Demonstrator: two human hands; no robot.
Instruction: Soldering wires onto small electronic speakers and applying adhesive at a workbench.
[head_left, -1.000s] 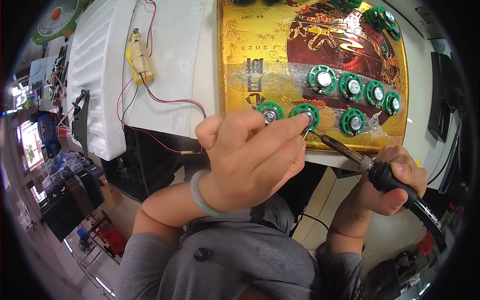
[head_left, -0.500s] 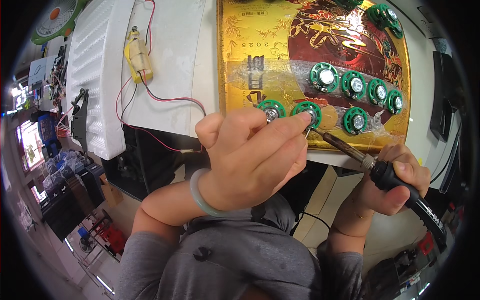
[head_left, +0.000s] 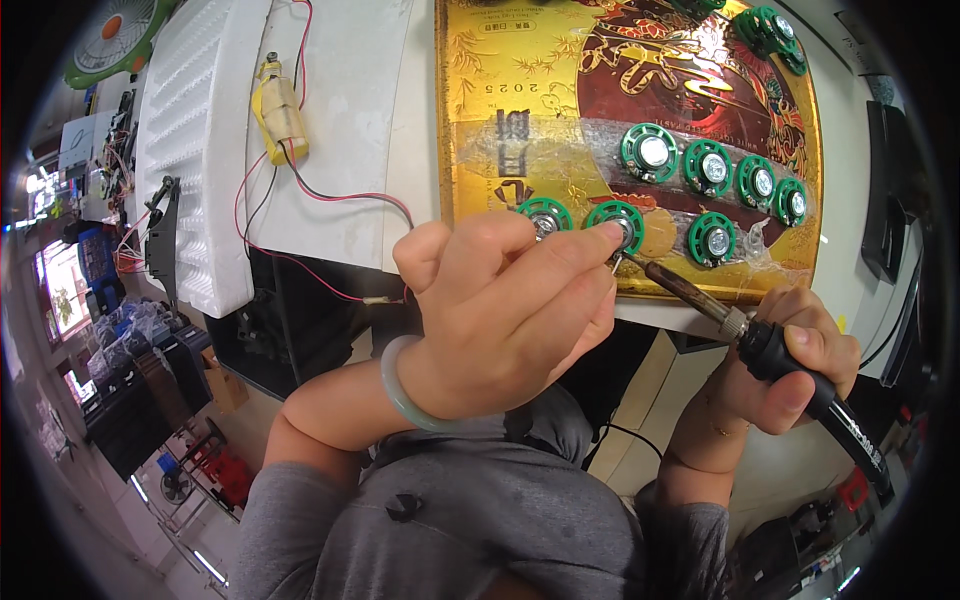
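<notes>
Far left, a green fan [head_left: 112, 35] with an orange hub is standing beyond the surface [head_left: 345, 100]. Next, a white foam tray [head_left: 200, 130] with a ribbed face is lying lengthwise, a black plastic piece [head_left: 162, 230] sitting against its near left side. To its right, a yellow-wrapped pack [head_left: 280, 118] is resting on the white top; red and black wires [head_left: 345, 197] are curving from it toward the wearer's left hand [head_left: 515, 315].

That hand, a pale bangle [head_left: 400, 385] circling its wrist, is reaching over the near edge of a gold panel [head_left: 490, 100], fingers bunched narrow. It is partly covering one green-rimmed speaker [head_left: 545, 210]; its forefinger is overlapping the centre of a second speaker [head_left: 612, 213], which is lying near the panel's near edge. Thumb hidden; cannot tell whether the fingers are pinching anything.

Just right of that speaker, the tip of a soldering iron [head_left: 775, 355] is pointing at its lower rim; contact is hard to judge. The right hand [head_left: 815, 345] is gripping the iron's black handle.

Farther over, a lone speaker [head_left: 711, 239] is lying below a slanting row of four speakers [head_left: 708, 167]; more speakers [head_left: 768, 38] are clustering at the panel's far right corner.
</notes>
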